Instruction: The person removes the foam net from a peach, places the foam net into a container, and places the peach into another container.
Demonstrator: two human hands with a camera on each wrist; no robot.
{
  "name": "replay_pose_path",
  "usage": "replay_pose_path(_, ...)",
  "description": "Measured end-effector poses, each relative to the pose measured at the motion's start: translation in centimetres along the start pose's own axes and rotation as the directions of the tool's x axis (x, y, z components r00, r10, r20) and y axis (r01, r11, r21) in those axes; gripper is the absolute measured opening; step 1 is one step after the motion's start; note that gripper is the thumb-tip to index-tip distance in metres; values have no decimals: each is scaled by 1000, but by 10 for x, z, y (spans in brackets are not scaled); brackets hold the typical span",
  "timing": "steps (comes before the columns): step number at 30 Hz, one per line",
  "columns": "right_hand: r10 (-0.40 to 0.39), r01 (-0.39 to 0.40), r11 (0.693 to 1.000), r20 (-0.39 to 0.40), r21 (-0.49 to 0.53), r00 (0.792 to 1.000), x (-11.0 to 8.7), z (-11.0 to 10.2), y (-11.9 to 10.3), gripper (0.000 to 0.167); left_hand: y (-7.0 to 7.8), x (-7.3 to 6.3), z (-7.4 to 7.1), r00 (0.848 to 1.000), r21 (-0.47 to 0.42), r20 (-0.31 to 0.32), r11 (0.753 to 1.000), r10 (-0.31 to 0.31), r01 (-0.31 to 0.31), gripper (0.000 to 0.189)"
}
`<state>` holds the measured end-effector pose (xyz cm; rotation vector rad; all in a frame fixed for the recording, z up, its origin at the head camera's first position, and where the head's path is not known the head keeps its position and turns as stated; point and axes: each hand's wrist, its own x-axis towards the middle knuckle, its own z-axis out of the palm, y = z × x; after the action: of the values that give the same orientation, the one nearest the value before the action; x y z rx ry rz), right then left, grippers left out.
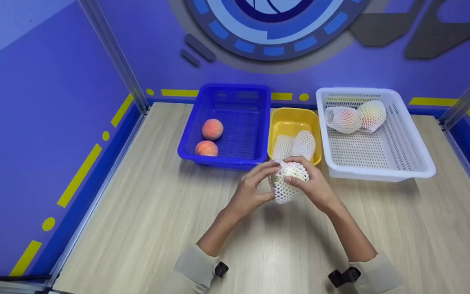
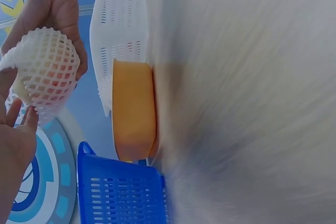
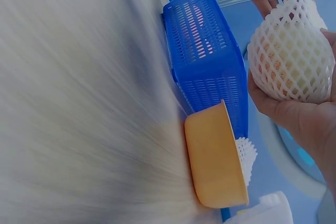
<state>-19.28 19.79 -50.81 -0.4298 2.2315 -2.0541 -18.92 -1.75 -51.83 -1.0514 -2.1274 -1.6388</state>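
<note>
A peach in a white foam net (image 1: 290,185) is held up over the table, in front of the yellow box. My right hand (image 1: 318,185) grips the netted peach from the right side, its palm against it in the right wrist view. From the left, my left hand (image 1: 248,192) pinches the net's edge with its fingertips. Pale and reddish skin shows through the mesh of the net (image 3: 289,59). Two bare peaches (image 1: 212,129) lie in the blue basket (image 1: 263,122). Two more netted peaches (image 1: 343,119) lie in the white basket (image 1: 416,163).
Two foam nets (image 1: 303,143) lie in the yellow box (image 1: 294,112), which stands between the two baskets. A wood-grain table (image 1: 137,228) carries all three containers. Blue printed panels (image 1: 55,106) close off the back and sides.
</note>
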Motion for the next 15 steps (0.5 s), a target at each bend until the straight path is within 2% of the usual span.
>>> replay_pose_path(3,16,-16,999,-3,48,1000,-1,2,1,45,1,0,0,999,87,49,996,13,-17,64)
replay_pose_path(6,37,-36,997,-12,75,999,-1,4,2,47,2,0,2,998,120,69,993,13,-22,68)
replay_pose_path(11,57,-53,992,-25,115,998,-2,5,2,48,2,-1,7,998,161,61,987,10,-20,73)
replay_pose_path(15,57,-52,988,-31,148,998,-3,7,3,50,1,-1,13,1000,176,31,984,0,-5,75)
